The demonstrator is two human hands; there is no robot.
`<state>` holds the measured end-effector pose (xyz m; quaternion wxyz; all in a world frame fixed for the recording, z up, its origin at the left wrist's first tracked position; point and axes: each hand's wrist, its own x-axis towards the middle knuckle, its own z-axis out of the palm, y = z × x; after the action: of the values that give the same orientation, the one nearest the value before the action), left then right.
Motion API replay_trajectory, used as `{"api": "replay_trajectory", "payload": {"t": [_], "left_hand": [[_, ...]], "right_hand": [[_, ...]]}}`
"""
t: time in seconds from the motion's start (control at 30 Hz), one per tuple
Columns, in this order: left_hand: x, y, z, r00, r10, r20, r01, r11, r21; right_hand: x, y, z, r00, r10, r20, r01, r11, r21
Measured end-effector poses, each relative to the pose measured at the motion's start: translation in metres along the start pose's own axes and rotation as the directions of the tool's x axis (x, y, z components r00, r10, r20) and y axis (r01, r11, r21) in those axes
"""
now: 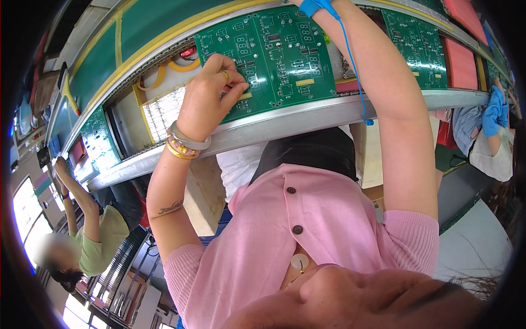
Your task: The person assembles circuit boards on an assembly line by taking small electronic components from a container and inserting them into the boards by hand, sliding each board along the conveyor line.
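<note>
A large green circuit board (264, 52), made of several joined sections with white digit displays and small components, lies across the conveyor rails in front of me. My left hand (211, 90), with a ring and bracelets, rests over the board's near left part. Its thumb and fingertips are pinched together close to a digit display; anything between them is too small or hidden to name. My right forearm (383, 71) reaches over the board's right side. A blue wrist strap (316, 5) with a hanging cord circles that wrist, and the right hand lies beyond the top edge.
The conveyor's metal rail (307, 111) runs between my body and the board. Another green board (419, 52) sits to the right, beside a pink block (462, 64). Yellow tape rolls (183, 66) lie left. Co-workers are at left (107, 236) and far right (496, 145).
</note>
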<state>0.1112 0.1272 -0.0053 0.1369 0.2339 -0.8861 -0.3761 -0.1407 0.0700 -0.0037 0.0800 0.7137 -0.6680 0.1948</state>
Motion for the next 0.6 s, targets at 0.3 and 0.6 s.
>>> {"api": "replay_trajectory", "payload": {"t": [0.3,0.6], "left_hand": [[0.0,-0.007,-0.007,0.999,-0.027,-0.018,0.027,0.999,0.02],[0.002,-0.003,-0.005,0.999,0.03,0.018,-0.033,0.989,0.142]], "right_hand": [[-0.05,-0.012,-0.041,0.991,0.006,-0.131,0.042,0.93,0.365],[-0.082,-0.018,-0.054,0.992,0.11,-0.069,-0.069,0.9,0.431]]}}
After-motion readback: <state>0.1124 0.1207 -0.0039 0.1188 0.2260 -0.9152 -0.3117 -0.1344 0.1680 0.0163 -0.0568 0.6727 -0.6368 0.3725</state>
